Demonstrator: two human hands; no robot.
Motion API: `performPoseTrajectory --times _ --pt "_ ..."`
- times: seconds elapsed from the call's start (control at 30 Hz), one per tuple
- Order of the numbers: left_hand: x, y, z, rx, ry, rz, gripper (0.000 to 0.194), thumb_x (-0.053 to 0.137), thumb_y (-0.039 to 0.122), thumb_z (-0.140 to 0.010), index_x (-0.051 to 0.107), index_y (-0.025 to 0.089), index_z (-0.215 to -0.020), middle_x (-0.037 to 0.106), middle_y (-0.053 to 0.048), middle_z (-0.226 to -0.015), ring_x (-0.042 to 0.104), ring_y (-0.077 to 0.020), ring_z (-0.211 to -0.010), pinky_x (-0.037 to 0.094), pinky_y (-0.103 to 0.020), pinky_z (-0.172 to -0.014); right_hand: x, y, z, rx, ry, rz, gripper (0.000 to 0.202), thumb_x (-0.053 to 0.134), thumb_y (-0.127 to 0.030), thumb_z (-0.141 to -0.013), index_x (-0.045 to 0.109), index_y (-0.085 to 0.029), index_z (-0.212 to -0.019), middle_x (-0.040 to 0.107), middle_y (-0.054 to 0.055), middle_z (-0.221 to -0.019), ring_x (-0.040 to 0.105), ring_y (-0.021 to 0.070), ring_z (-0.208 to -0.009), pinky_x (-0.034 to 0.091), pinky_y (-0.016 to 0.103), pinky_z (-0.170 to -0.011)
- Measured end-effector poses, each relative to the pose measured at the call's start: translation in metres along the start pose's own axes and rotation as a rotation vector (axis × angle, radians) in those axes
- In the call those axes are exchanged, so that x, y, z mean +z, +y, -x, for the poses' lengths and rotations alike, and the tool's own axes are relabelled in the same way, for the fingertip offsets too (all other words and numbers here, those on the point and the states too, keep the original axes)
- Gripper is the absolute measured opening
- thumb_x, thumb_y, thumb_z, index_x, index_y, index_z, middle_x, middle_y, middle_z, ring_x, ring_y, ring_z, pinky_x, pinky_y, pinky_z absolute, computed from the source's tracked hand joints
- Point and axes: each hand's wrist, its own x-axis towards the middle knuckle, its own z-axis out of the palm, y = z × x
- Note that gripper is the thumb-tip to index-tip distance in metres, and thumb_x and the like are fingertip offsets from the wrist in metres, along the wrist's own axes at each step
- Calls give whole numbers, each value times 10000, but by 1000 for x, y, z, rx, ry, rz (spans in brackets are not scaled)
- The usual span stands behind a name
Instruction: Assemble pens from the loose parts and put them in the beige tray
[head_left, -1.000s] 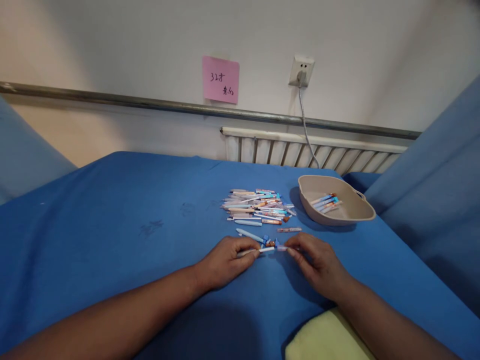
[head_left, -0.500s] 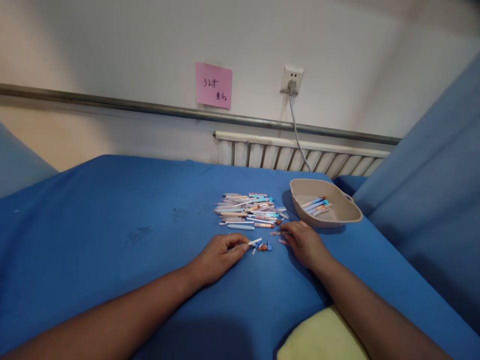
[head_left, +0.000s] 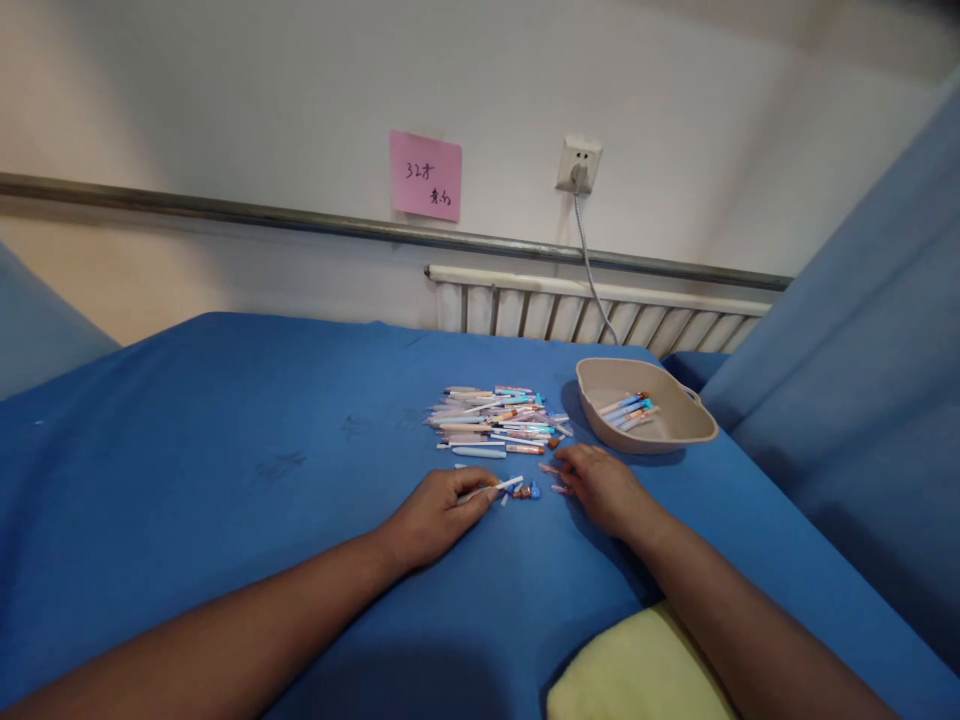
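a: where's the left hand (head_left: 437,513)?

b: resting on the blue sheet (head_left: 225,450), fingers curled shut around a thin white pen (head_left: 495,489). the pen lies nearly flat and its free end points right, toward a few small caps (head_left: 525,492) lying loose on the sheet.

a: and the right hand (head_left: 606,487)?

b: palm down just right of those caps, fingers stretched forward and flat. its fingertips (head_left: 564,462) are on or right against a small pinkish pen piece (head_left: 550,468), with another short piece (head_left: 559,489) beside the thumb. i cannot tell whether it is actually pinching anything.

a: what's beyond the hands?

b: a pile of pens (head_left: 495,420) in blue, white and orange, lying mostly crosswise, a little farther up the sheet. to the right of the pile sits a beige tray (head_left: 679,428) with a few pens (head_left: 630,409) inside, close to the right hand but not touching it.

a: anything else?

b: a pale yellow cloth (head_left: 637,670) under the right forearm at the bottom edge, a pink note (head_left: 424,176) on the wall, and a wall socket (head_left: 578,164) with a cord hanging down to the radiator (head_left: 585,310).
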Motion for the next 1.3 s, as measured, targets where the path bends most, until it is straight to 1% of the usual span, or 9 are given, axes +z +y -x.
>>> performPoseTrajectory --times 0.1,0.2,0.3,0.5,0.87,1.0,1.13,1.23,1.3 --pt "0 0 1 12 2 -11 312 429 364 -898 672 178 -959 676 -8 -875 596 -166 -812 437 -234 -749 -2 -4 2 4 -19 90 207 440 -167 -915 596 -164 -1051 634 104 -936 565 222 -893 400 325 -798" --pt "0 0 2 26 -2 -20 295 434 341 -901 669 183 -980 677 -5 -880 599 -165 -827 432 -231 -759 -1 -7 4 9 -7 126 238 419 -138 -915 581 -158 -1088 610 116 -968 549 233 -925 394 341 -817" --pt "0 -1 3 38 -11 -12 288 434 326 -903 665 182 -997 677 -7 -896 605 -167 -855 432 -226 -762 -1 -10 8 -21 25 78 258 414 -107 -907 565 -173 -1106 577 105 -980 545 219 -926 410 324 -807" --pt "1 -4 3 31 -2 -2 293 436 331 -907 661 175 -1012 683 -17 -944 612 -169 -901 434 -228 -803 0 -18 15 -162 78 -101 221 396 -97 -918 558 -186 -1039 554 85 -969 539 193 -881 443 315 -774" --pt "2 -5 6 98 -92 -64 268 422 295 -916 649 188 -1009 681 -19 -916 602 -158 -840 433 -226 -766 -7 -31 24 -323 73 -130 256 414 -87 -911 546 -186 -1107 583 100 -1011 533 217 -928 456 373 -796" --pt "3 1 10 141 -140 -101 253 422 291 -915 647 182 -957 665 -11 -841 586 -148 -767 425 -215 -715 -10 -38 27 -333 98 -328 210 450 -135 -916 549 -203 -1089 601 78 -984 559 189 -913 469 325 -786" --pt "3 6 12 126 -166 -82 258 412 302 -923 630 177 -981 651 -11 -839 576 -142 -750 410 -212 -686 -9 -41 28 -246 200 -555 134 530 -178 -890 563 -219 -1013 618 31 -889 590 150 -818 469 266 -734" --pt "3 7 12 116 -151 -48 248 419 308 -924 614 181 -1009 641 -10 -867 567 -140 -773 398 -211 -689 -8 -44 28 -240 188 -617 138 497 -163 -903 563 -216 -1011 615 37 -917 587 150 -848 460 269 -756" --pt "4 8 13 101 -157 -33 244 436 331 -917 596 183 -1028 611 7 -800 542 -125 -707 381 -200 -634 -8 -47 29 -248 154 -621 159 476 -151 -909 555 -214 -1032 605 44 -948 579 153 -875 454 274 -774"
